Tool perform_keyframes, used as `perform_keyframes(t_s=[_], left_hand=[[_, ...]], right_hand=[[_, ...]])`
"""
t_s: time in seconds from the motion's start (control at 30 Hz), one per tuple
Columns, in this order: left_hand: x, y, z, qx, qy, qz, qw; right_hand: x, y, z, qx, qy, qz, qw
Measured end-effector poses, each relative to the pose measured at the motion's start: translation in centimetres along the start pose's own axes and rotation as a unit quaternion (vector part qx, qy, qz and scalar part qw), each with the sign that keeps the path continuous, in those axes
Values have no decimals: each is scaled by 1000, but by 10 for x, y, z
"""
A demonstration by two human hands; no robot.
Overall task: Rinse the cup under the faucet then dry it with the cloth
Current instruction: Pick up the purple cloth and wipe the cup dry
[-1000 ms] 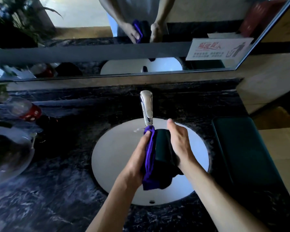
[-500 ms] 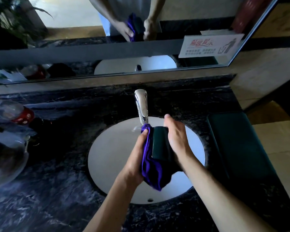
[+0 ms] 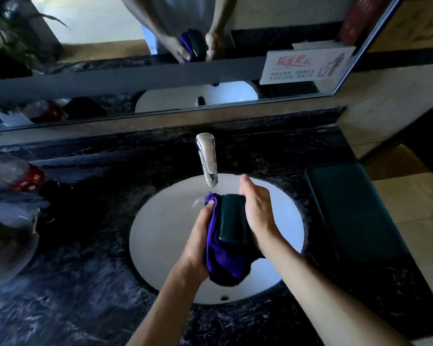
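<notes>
cup (image 3: 231,219) long axis 12-to-6, sandwiched: left hand (image 3: 198,242) at 9 grips purple cloth (image 3: 223,260) against it, right hand (image 3: 259,213) at 3 clasps bare side.

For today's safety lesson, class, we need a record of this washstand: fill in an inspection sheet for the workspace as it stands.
Surface: dark marbled stone counter around a white oval basin.
Job's things: dark green cup wrapped in a purple cloth, below the chrome faucet.
Clutter: red-labelled clear plastic bottle on the left; dark green rectangular pad on the right.
Grippers: left hand grips the cloth; right hand holds the cup.
Cables: nothing seen.
Surroundings: wall mirror carrying a white notice.
</notes>
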State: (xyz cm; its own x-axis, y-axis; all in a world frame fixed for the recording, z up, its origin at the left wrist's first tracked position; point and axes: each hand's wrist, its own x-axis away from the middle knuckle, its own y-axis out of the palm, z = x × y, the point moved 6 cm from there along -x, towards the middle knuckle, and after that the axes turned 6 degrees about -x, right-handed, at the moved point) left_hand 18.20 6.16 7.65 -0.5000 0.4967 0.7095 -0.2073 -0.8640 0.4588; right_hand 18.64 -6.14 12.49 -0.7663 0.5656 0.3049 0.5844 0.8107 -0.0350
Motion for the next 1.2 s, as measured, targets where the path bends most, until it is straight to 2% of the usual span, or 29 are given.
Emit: perform_keyframes(t_s=[0.07, 0.13, 0.17, 0.23, 0.3, 0.33, 0.4, 0.47, 0.53, 0.6, 0.7, 0.8, 0.93, 1.07, 1.2], left_hand=[[-3, -3, 0, 3, -9, -2, 1000], [-7, -9, 4, -30, 10, 28, 999], [-7, -11, 12, -88, 44, 44, 994], [-8, -13, 26, -226, 118, 74, 964], [-9, -9, 25, -270, 140, 51, 951], [-5, -5, 24, -245, 139, 45, 958], [-3, -2, 19, -126, 104, 37, 986], [-3, 0, 10, -7, 65, 20, 998], [0, 8, 5, 11, 67, 28, 997], [2, 14, 0, -2, 93, 72, 993], [2, 17, 5, 28, 123, 94, 987], [2, 10, 20, 90, 131, 67, 985], [13, 23, 14, 83, 119, 32, 989], [17, 26, 8, 79, 124, 56, 987], [14, 19, 12, 116, 135, 61, 982]], right_hand=[[1, -1, -1, 37, -62, 2, 997], [2, 5, -6, 169, -150, -30, 974], [2, 7, -7, 238, -186, -49, 952], [2, 12, -6, 309, -197, -88, 926], [-2, 14, -3, 310, -171, -94, 930], [-3, 14, -5, 299, -163, -87, 936], [-3, 11, -9, 256, -172, -41, 950], [-5, 2, -10, 206, -172, 51, 962], [-6, -9, -11, 160, -169, 161, 959], [-2, -9, -19, 177, -220, 228, 932], [8, 2, -25, 251, -319, 221, 887], [22, 7, -26, 238, -363, 182, 882], [18, 6, -39, 229, -391, 196, 870], [7, -2, -40, 290, -389, 215, 848], [28, 5, -35, 268, -407, 157, 859]])
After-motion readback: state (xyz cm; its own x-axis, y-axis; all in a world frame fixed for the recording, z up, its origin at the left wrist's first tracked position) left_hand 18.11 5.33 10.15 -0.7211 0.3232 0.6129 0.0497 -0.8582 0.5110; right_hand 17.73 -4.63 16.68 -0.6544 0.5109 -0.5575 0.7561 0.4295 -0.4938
